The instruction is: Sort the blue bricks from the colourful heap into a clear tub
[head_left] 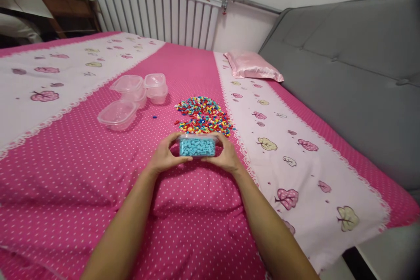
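Note:
Between my two hands is a clear plastic container (pixel 197 147) full of small light-blue building bricks, tilted so that its side faces me. My left hand (pixel 166 154) grips its left end, thumb along the lower edge and fingers at the top. On the opposite end my right hand (pixel 226 153) holds it the same way. A transparent lid seems to sit along its upper edge. Just beyond lies a loose pile of small multicoloured building bricks (pixel 205 113), mostly red, yellow, blue and white, partly hidden by the container.
Several clear plastic containers (pixel 118 116) stand on the pink dotted bedspread (pixel 98 170) to the left. A single dark-blue brick (pixel 154 117) lies near them. A pink pillow (pixel 252 66) rests by the grey headboard (pixel 344 43). A white radiator (pixel 147 8) runs along the wall.

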Motion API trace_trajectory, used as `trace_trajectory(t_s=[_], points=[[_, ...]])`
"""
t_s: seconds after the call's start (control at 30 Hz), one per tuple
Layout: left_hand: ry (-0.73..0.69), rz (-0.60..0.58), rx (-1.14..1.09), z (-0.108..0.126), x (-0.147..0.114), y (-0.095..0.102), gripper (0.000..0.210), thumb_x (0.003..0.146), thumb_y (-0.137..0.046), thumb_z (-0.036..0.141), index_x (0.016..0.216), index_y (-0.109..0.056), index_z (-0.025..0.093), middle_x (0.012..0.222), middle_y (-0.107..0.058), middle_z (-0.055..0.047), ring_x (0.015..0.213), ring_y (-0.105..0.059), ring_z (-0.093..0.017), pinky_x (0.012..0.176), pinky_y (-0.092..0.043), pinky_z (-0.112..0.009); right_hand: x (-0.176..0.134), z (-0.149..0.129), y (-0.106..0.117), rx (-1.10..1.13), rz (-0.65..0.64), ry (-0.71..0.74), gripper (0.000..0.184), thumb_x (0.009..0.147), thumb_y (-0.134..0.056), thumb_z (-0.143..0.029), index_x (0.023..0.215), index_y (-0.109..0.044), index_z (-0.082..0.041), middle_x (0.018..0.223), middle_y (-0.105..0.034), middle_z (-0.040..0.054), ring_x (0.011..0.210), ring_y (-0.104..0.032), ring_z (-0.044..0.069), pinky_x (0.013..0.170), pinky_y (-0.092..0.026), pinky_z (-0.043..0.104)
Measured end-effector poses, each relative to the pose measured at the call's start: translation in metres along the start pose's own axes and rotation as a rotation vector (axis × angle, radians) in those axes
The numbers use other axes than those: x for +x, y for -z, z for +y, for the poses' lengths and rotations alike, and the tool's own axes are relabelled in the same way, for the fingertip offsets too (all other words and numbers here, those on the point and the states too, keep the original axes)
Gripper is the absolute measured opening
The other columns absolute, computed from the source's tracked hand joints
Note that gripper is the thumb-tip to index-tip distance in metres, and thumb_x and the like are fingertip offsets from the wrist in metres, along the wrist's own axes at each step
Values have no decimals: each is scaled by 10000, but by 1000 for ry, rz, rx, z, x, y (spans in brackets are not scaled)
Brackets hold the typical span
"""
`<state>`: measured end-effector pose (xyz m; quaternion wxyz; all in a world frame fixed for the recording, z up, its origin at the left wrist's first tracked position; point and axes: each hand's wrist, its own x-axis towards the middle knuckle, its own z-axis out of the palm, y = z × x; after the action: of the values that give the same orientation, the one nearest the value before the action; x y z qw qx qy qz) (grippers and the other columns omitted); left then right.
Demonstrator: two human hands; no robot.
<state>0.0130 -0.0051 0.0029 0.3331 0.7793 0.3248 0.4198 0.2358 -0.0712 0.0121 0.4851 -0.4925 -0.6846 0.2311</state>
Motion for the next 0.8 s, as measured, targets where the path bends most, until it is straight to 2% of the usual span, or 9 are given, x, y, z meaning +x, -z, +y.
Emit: trace_trajectory(t_s=[0.13,0.27,0.4,0.6,0.8], points=[[42,-17,-149,-3,-3,0,759,555,-825,463,1197,-534,182,1159,-642,-136,1079,-626,-298,942,-503,-477,-3,-5,-4,25,-42,24,853,624,-823,-351,1361,-402,-268,1350,-535,81,1203,-551,243,1034,-439,399],[31,-45,-93,-5,-4,1,761,563,-833,404,1216,-523,170,1199,-621,-150,1116,-606,-299,969,-485,-476,-4,-1,-9,-110,-40,111,745,676,-777,-274,1342,-445,-282,1340,-530,77,1226,-515,249,1057,-408,427],[-41,-60,43,-3,-3,1,683,607,-818,391,1187,-547,155,1178,-632,-143,1110,-606,-292,978,-478,-467,-3,6,-12,-174,-16,161,634,681,-756,-236,1265,-507,-229,1273,-565,105,1201,-522,250,1038,-419,423],[-173,-31,188,9,-4,-7,580,645,-789,379,1142,-576,169,1105,-666,-112,1016,-644,-263,906,-519,-418,-6,15,-13,-182,-9,36,506,691,-732,-261,1166,-561,-225,1223,-612,93,1128,-589,250,972,-464,403],[-199,1,290,16,-5,-12,577,646,-773,448,1132,-616,178,1071,-704,-135,970,-675,-288,873,-528,-431,-7,22,-12,-138,-3,-32,499,656,-759,-291,1119,-579,-246,1122,-665,47,1009,-646,237,909,-495,379]])
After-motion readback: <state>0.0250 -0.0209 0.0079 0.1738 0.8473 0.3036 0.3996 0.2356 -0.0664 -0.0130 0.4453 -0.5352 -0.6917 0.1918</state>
